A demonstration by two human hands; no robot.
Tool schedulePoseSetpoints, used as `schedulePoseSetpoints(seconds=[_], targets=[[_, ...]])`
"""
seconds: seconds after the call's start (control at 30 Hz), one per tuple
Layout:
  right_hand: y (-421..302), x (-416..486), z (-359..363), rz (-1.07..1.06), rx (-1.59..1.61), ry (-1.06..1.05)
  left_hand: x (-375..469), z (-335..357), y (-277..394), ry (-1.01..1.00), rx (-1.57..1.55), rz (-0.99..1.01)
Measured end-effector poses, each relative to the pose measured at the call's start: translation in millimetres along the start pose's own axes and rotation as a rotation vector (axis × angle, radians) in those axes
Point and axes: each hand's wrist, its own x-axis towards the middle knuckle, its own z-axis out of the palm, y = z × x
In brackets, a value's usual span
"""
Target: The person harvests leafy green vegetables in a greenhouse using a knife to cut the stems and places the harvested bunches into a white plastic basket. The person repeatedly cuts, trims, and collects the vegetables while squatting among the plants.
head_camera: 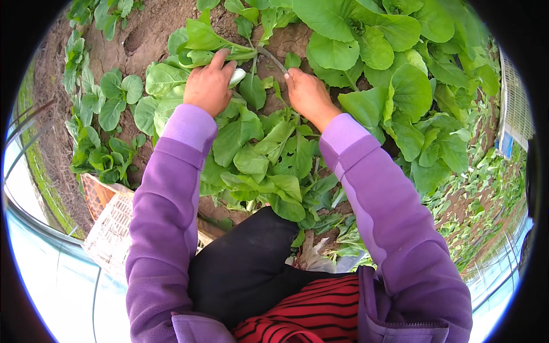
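Note:
My left hand [211, 82] grips a bunch of leafy greens [206, 38], with broad green leaves spreading out around its fingers. A pale cut-looking stem end [237, 77] pokes out beside the thumb side of that hand. In my right hand [309, 95] is a curved narrow blade, probably a sickle [272, 60]; its handle is hidden in the fist. The blade's far end meets the base of a leafy plant [253, 50], just right of the left hand. Below both hands lie loose leaves [261, 154], some with holes.
Large leafy plants [373, 38] grow at the right and smaller ones [116, 98] at the left, in brown soil [150, 30]. A white plastic basket [109, 231] stands at lower left. Another crate [514, 98] is at the right rim. Leaf scraps [476, 206] litter the ground.

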Motion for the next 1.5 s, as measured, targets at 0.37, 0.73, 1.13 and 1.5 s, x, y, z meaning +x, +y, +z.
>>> schedulePoseSetpoints(seconds=[0.37, 0.73, 1.13, 1.5], targets=[[-5, 23, 1, 0.274, 0.286, -0.319, -10, 13, -10, 0.064, 0.000, -0.002], [-88, -44, -31, 0.064, 1.312, -0.006, -90, -43, 29, 0.579, -0.126, 0.222], [-144, -96, -68, -0.224, 1.017, -0.069, -122, -139, 53, 0.453, -0.182, 0.047], [-15, -56, -38, 0.003, 0.321, -0.131, -77, -138, 48, 0.094, -0.277, 0.125]])
